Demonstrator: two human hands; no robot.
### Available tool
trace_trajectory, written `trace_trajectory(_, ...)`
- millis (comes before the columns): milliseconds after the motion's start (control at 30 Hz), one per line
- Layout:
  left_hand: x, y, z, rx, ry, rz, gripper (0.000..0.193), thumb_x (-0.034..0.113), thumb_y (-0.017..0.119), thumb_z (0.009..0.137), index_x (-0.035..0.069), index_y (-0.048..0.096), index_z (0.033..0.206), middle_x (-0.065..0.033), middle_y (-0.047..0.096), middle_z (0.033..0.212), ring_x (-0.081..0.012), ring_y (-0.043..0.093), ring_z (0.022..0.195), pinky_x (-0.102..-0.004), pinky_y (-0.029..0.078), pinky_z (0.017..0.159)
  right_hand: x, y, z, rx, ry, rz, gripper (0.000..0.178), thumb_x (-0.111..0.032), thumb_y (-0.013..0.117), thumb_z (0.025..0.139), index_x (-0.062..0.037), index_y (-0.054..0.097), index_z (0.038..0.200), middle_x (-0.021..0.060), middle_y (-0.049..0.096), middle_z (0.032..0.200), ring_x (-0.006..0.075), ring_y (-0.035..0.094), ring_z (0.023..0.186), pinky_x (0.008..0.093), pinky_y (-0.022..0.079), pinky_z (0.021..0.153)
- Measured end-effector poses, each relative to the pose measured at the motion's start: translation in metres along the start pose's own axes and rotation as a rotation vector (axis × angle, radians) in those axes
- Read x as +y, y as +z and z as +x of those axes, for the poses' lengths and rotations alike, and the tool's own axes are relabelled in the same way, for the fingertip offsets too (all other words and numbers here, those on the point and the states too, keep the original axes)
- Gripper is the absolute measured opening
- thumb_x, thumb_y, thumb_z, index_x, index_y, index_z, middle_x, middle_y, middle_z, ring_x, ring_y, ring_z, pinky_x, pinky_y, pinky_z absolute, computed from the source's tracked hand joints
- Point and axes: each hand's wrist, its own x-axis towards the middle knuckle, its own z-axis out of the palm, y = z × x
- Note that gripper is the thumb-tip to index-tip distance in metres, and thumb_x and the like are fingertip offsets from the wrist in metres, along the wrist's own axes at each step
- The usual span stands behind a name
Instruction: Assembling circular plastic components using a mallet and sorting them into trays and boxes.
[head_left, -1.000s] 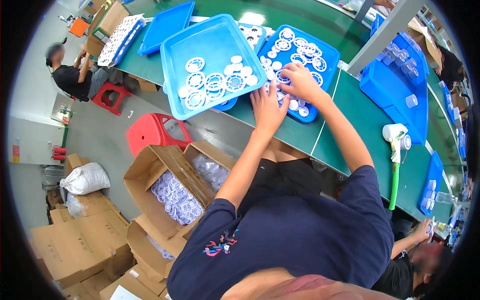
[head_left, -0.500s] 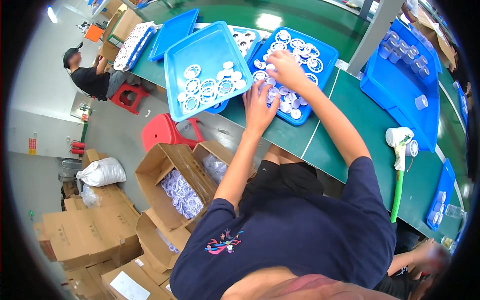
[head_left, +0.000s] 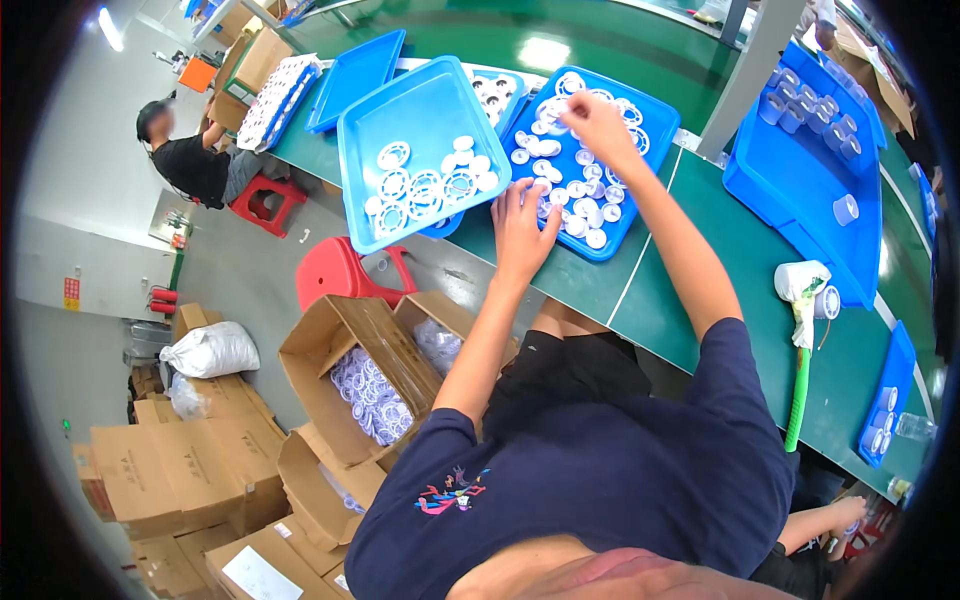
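Observation:
A blue tray [head_left: 655, 160] on the green table holds several white slotted rings [head_left: 628, 112], mostly toward its far end, and many small round white caps [head_left: 596, 238] at its near end. Over the far left part of this tray, my right hand [head_left: 603, 130] is closed, fingers bent down among white pieces; what they pinch is hidden. My left hand [head_left: 522, 235] rests at the near left edge by the caps, fingers apart. Left of it, a lighter blue tray [head_left: 375, 150] carries more rings [head_left: 425, 190] and caps [head_left: 463, 144], tilted over another tray.
Large blue bins [head_left: 800, 180] with white cups [head_left: 845, 208] stand right, beside a green-handled tool [head_left: 798, 400] wrapped in white. A metal post [head_left: 750, 80] rises behind. Left are a red stool [head_left: 335, 275], open cartons [head_left: 335, 330] and a seated person [head_left: 190, 165].
My right hand has moved away from me toward the tray's far left, and rings have shifted off the near caps. My left hand stays at the near edge. The whole view has shifted slightly.

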Motion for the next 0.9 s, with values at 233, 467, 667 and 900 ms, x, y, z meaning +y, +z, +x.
trace_trajectory(233, -0.002, 0.004, 0.001, 0.023, -0.037, -0.033, 0.05, 0.028, 0.079, 0.089, 0.003, 0.062, 0.128, -0.0204, 0.056, 0.136, -0.0424, 0.051, 0.129, -0.0534, 0.038, 0.11, 0.025, 0.005, 0.032, 0.049, -0.15, -0.217, 0.018, -0.018, 0.074, 0.09, -0.0016, 0.068, 0.094, 0.0187, 0.075, 0.087, 0.0365, 0.074, 0.083, 0.0443, 0.057, 0.075)
trace_trajectory(467, -0.003, 0.004, -0.001, 0.028, -0.023, -0.054, 0.046, 0.028, 0.078, 0.09, 0.005, 0.065, 0.126, -0.0172, 0.057, 0.136, -0.0398, 0.053, 0.126, -0.052, 0.038, 0.109, 0.026, 0.038, 0.031, -0.033, -0.265, -0.485, 0.013, -0.018, 0.069, 0.092, -0.0061, 0.066, 0.097, 0.0185, 0.073, 0.088, 0.041, 0.071, 0.087, 0.0526, 0.055, 0.075)
trace_trajectory(667, -0.005, 0.005, -0.001, 0.057, -0.03, -0.096, 0.045, 0.028, 0.077, 0.089, 0.004, 0.064, 0.126, -0.017, 0.057, 0.135, -0.0384, 0.052, 0.128, -0.0522, 0.038, 0.11, 0.009, 0.022, 0.007, -0.223, -0.22, -0.265, 0.017, -0.017, 0.072, 0.091, -0.0018, 0.067, 0.098, 0.0186, 0.073, 0.085, 0.0371, 0.073, 0.082, 0.0468, 0.056, 0.073)
trace_trajectory(900, 0.0, -0.005, -0.007, 0.109, -0.012, -0.192, 0.046, 0.026, 0.078, 0.089, 0.004, 0.064, 0.127, -0.0163, 0.059, 0.134, -0.0387, 0.054, 0.127, -0.0493, 0.041, 0.108, 0.013, -0.039, 0.005, 0.02, 0.058, -0.223, 0.033, -0.024, 0.078, 0.091, 0.0018, 0.072, 0.11, 0.02, 0.077, 0.095, 0.0281, 0.076, 0.086, 0.0396, 0.059, 0.082)
